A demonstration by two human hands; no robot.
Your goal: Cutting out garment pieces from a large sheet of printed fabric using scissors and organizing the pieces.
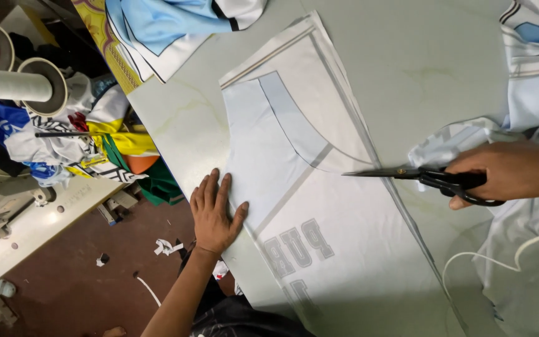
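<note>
White fabric panel (319,206), printed with grey stripes, a curved neckline outline and grey lettering, lies flat on a pale green bench (419,56), reaching from the top centre down to the lower edge of the head view. The left hand (214,215) is open, palm down, fingers spread, pressing on the panel's left edge near the bench's edge. The right hand (500,171) comes in from the right, clenched around the black handles of a pair of scissors (419,176); the blades look closed and point left, their tip over the panel's right part beside the curved outline. More white and light blue fabric pieces (531,68) are heaped at the right. A white cord (500,259) loops at lower right. Off the bench to the left stand thread cones (17,84) above a jumble of coloured cloth (95,143)
</note>
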